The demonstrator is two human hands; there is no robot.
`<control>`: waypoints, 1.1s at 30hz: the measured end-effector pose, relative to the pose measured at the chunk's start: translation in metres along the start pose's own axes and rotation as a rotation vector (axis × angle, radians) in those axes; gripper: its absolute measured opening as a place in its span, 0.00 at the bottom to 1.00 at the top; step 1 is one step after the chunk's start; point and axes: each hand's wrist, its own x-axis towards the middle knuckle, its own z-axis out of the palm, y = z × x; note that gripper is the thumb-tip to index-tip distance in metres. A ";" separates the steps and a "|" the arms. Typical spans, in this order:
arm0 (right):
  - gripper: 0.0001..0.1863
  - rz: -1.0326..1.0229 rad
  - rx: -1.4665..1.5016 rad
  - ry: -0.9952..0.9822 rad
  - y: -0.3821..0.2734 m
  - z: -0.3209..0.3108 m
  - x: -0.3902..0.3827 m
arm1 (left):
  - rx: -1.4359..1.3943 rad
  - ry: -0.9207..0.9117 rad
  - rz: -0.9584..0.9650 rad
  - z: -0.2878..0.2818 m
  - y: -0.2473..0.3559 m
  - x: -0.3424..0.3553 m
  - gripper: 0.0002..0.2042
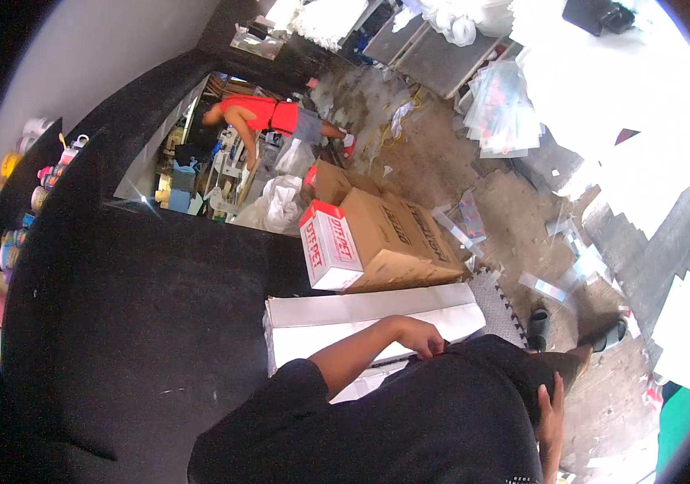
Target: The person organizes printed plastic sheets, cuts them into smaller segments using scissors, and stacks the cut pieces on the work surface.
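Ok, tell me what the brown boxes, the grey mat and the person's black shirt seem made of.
Brown boxes: likely cardboard, fairly matte, judging by flat tan faces and straight folded edges.
Grey mat: probably foam, dull and speckled; the toothed edge suggests it, though rubber is possible.
Black shirt: apparently soft cloth, matte, since it drapes without shine; fibre unclear.

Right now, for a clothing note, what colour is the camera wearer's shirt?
The shirt is black with small pale print, best seen in the head view.
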 end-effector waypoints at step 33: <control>0.30 -0.031 0.126 -0.142 -0.013 -0.016 0.057 | -0.511 -0.046 0.084 0.005 -0.045 0.005 0.09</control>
